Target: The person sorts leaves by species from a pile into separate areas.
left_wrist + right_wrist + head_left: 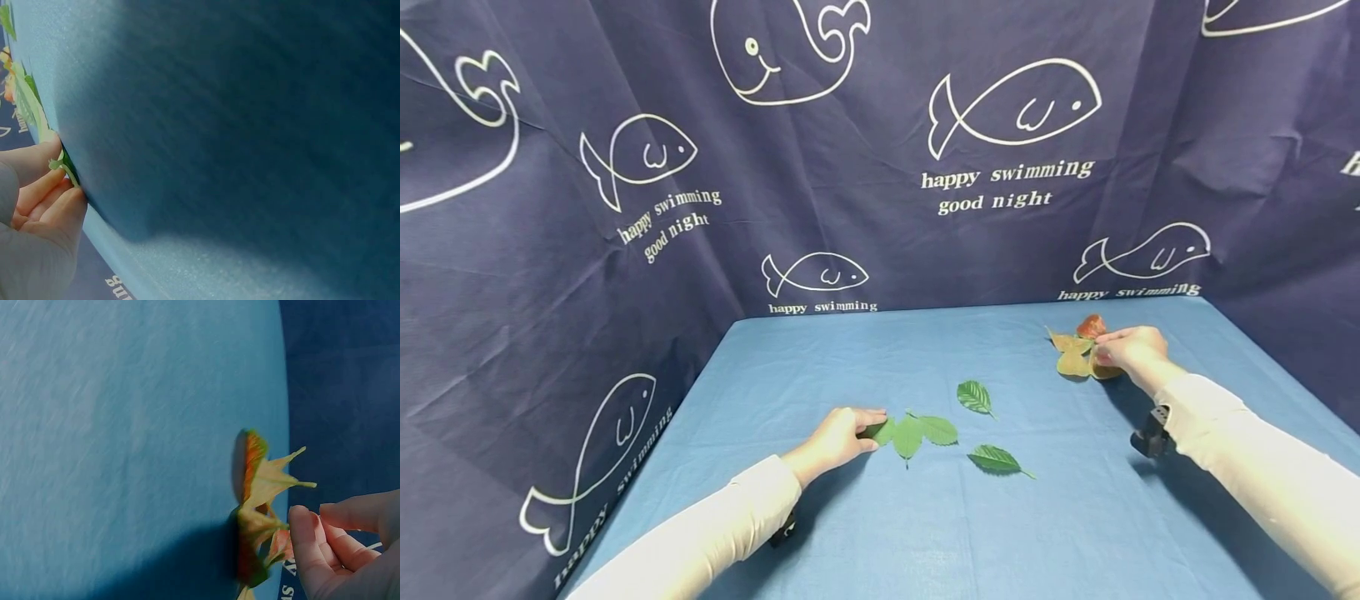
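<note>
Curtained-off tabletop setup, room type unclear: navy fish-print curtains [880,212] around blue cloth-covered table [865,358].

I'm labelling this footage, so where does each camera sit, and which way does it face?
Head: on the head, facing forward and down at the blue cloth; left hand, right hand, sleeves show.
Left wrist: worn there, facing green leaves; that hand shows.
Right wrist: worn there, facing yellowish leaves; that hand shows.
Head and right wrist share the yellowish leaves.

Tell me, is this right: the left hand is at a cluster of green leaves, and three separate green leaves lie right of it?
Not quite. Two separate green leaves, not three, lie right of the cluster, as the head view shows. The left hand is at that cluster.
</note>
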A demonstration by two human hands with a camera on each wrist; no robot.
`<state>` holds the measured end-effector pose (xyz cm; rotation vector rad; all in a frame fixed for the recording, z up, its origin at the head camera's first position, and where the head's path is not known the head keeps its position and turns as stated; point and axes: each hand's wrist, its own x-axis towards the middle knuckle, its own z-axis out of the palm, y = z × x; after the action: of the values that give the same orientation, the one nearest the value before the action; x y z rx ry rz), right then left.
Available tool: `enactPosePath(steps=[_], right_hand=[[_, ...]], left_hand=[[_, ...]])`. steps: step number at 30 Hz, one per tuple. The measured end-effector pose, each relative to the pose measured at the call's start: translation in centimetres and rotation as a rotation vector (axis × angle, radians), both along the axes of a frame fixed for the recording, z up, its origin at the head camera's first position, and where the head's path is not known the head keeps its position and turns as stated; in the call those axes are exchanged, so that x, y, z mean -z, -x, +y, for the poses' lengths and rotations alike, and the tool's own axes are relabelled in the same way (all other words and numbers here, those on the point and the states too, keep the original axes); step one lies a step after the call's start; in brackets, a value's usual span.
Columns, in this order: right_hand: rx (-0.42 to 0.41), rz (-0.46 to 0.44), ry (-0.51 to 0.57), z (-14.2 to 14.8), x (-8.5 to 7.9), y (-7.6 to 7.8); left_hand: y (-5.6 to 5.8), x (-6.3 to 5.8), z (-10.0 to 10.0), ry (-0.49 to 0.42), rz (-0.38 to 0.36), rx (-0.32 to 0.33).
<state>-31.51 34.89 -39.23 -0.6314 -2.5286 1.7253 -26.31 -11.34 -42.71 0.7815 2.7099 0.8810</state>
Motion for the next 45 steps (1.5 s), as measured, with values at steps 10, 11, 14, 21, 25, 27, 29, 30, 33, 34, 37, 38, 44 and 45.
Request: enactPosePath(steps=[10, 11, 14, 21, 25, 27, 29, 30, 33, 34, 37, 38, 44, 45], right_hand=[[-0.04, 0.042, 0.097, -1.7, -1.6, -0.5], [-0.051, 0.047, 0.11, -1.9, -1.8, -0.6], [-0.092, 0.065, 0.151, -2.4, -2.1, -0.9], [-0.174, 0.043, 0.184, -3.2, -2.4, -1.0], [-0.238, 0.035, 0.2, -3.4, -2.4, -1.0], [-0.262, 0.03, 0.21, -3.6, -2.5, -1.0], [-0.285, 0.019, 0.214, -3.8, -2.5, -0.9], [-0.292, 0.012, 0.22, -4.0, -2.6, -0.9], [-0.321, -0.01, 0.235, -4.4, -2.6, -0.9], [-0.326, -0.013, 0.242, -4.7, -2.6, -0.9], [-0.358, -0.006, 0.257, -5.3, -2.4, -1.0], [-0.37, 0.001, 0.255, -5.5, -2.3, -1.0], [-0.446, 0.032, 0.223, -6.7, -1.4, -1.1], [-0.453, 0.031, 0.225, -6.9, -1.2, -1.1]], left_hand=[[-0.2, 0.0, -0.3, -0.047, -0.027, 0.011], [-0.3, -0.1, -0.3, -0.04, -0.009, 0.02], [-0.4, -0.1, -0.4, -0.039, 0.004, 0.031], [-0.2, 0.0, -0.4, -0.061, -0.063, 0.006], [0.0, -0.4, -0.3, -0.087, -0.059, 0.017], [0.1, -0.6, -0.3, -0.097, -0.046, 0.02], [0.2, -0.9, -0.3, -0.101, -0.036, 0.023], [0.2, -0.9, -0.3, -0.099, -0.03, 0.024], [0.3, -1.0, -0.4, -0.082, -0.008, 0.032], [0.3, -1.0, -0.4, -0.074, -0.005, 0.032], [0.3, -1.0, -0.4, -0.049, 0.014, 0.036], [0.3, -1.0, -0.4, -0.045, 0.018, 0.038], [0.2, -0.9, -0.5, -0.008, 0.021, 0.049], [0.2, -0.8, -0.5, -0.001, 0.016, 0.048]])
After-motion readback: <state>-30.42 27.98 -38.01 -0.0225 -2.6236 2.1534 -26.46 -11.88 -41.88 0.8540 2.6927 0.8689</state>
